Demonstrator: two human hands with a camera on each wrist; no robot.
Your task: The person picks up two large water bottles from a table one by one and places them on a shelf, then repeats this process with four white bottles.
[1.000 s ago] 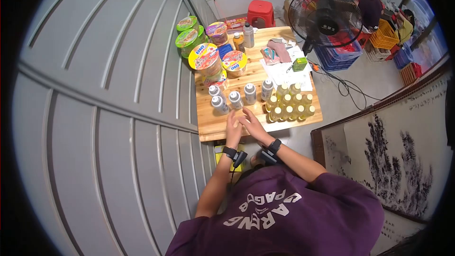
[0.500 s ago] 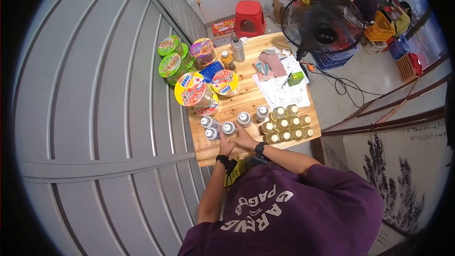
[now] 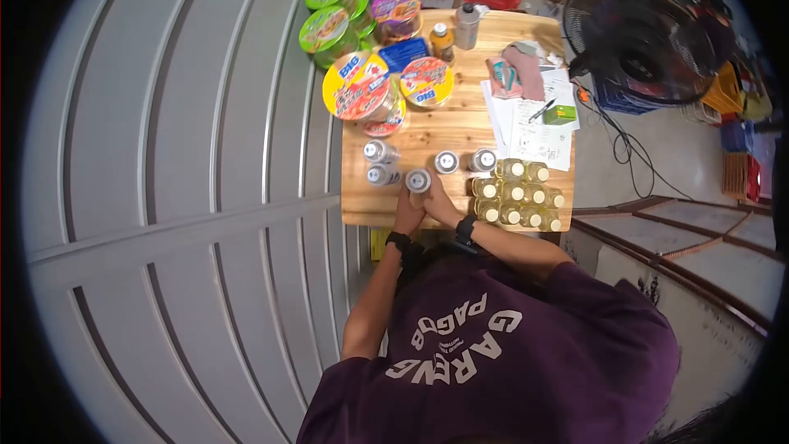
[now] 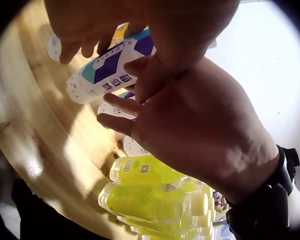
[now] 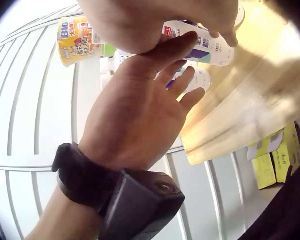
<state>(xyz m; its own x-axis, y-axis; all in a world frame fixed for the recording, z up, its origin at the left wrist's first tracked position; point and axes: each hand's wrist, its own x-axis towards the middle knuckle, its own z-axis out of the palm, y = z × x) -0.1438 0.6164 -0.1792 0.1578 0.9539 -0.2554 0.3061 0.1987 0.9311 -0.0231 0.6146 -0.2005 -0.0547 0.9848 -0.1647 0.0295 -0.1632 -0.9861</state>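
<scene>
Both hands are around a white bottle (image 3: 417,180) with a purple and teal label, near the table's front edge. My left hand (image 3: 408,214) grips it from the left, thumb along the label in the right wrist view. My right hand (image 3: 442,204) holds it from the other side; its fingers (image 4: 121,104) reach past the bottle in the left wrist view. Two similar white bottles (image 3: 380,150) lean at the left, and two more white bottles (image 3: 446,162) stand to the right. A block of yellow-liquid bottles (image 3: 511,214) with pale caps is beside the right hand.
Instant noodle tubs (image 3: 358,86) and a blue box (image 3: 404,55) sit at the back left of the wooden table (image 3: 460,119). Papers (image 3: 538,136), a pink cloth (image 3: 524,70) and a green box (image 3: 560,115) lie at the right. A black fan (image 3: 641,41) stands beyond.
The hands were together in front of the bottles; they have closed around the middle white bottle and drawn it toward the table's front edge. The head view has shifted.
</scene>
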